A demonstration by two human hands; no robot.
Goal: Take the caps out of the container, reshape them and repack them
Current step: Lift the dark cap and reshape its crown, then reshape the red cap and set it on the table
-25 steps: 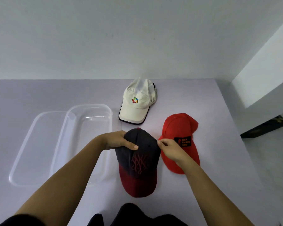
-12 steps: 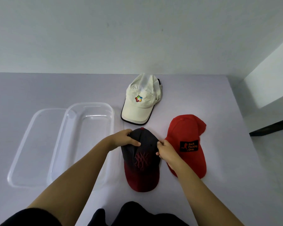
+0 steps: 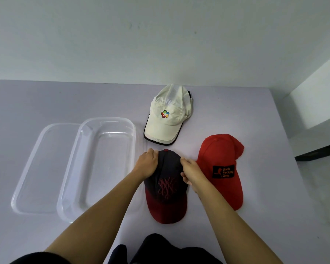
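Lilac table [image 3: 46,101], clear container [image 3: 107,120] beside lid [image 3: 46,168], caps [image 3: 166,202] outside it

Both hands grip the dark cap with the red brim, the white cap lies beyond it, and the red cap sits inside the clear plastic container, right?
No. In the head view the all-red fabric cap lies on the table, right of the dark red-brimmed cap, not inside the clear plastic container. The left hand and right hand do grip the dark cap; the white cap lies beyond.
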